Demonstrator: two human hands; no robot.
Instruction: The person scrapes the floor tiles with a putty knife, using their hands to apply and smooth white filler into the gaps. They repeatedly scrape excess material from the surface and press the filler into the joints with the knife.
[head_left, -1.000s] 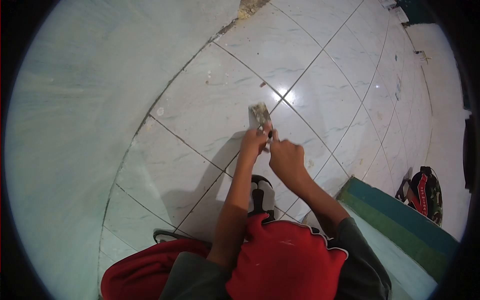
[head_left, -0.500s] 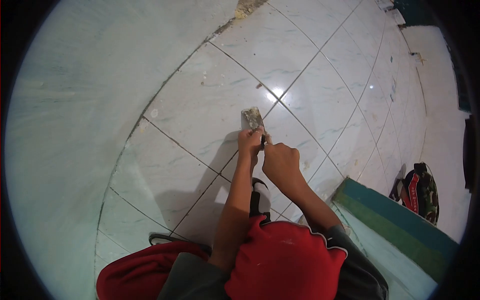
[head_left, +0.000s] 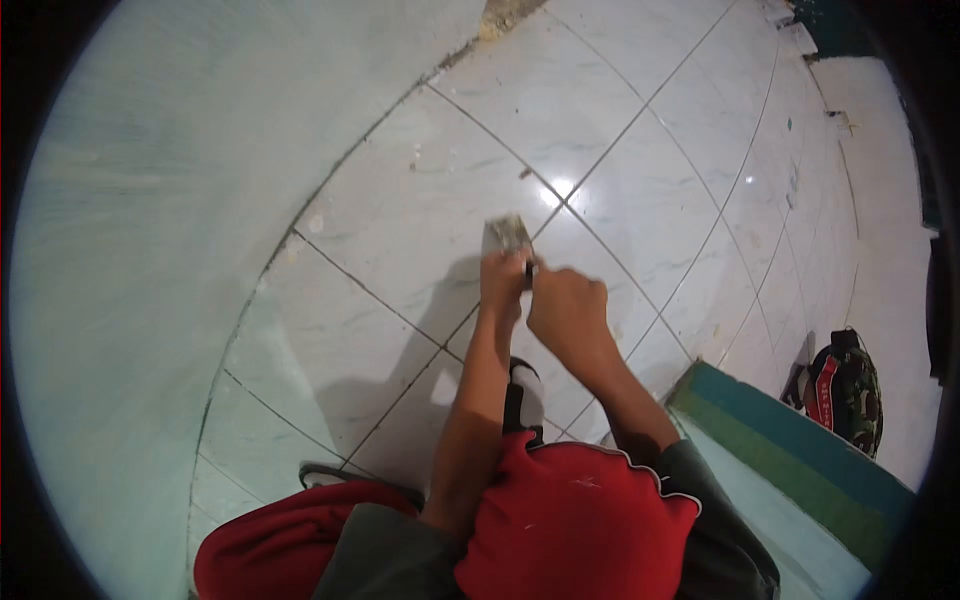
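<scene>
A flat scraper-like tool [head_left: 508, 231] with a pale, crusted blade is held up over the white tiled floor [head_left: 400, 270]. Around its lower part, near the dark handle, my left hand [head_left: 502, 282] is closed. Right beside it, my right hand [head_left: 566, 305] is closed with its fingertips at the handle; what exactly those fingers grip is partly hidden. Small crumbs and a brown fragment [head_left: 525, 173] lie on the tiles beyond the tool.
A pale wall [head_left: 160, 200] rises on the left, with a broken patch [head_left: 500, 18] at its foot. To the right are a green ledge [head_left: 780, 440] and a camouflage bag [head_left: 852, 390]. My knees in red cloth [head_left: 580, 520] are below, with a sandalled foot [head_left: 525, 395].
My right hand has shifted slightly up toward the tool's handle, and both hands are closer together. The view has moved slightly.
</scene>
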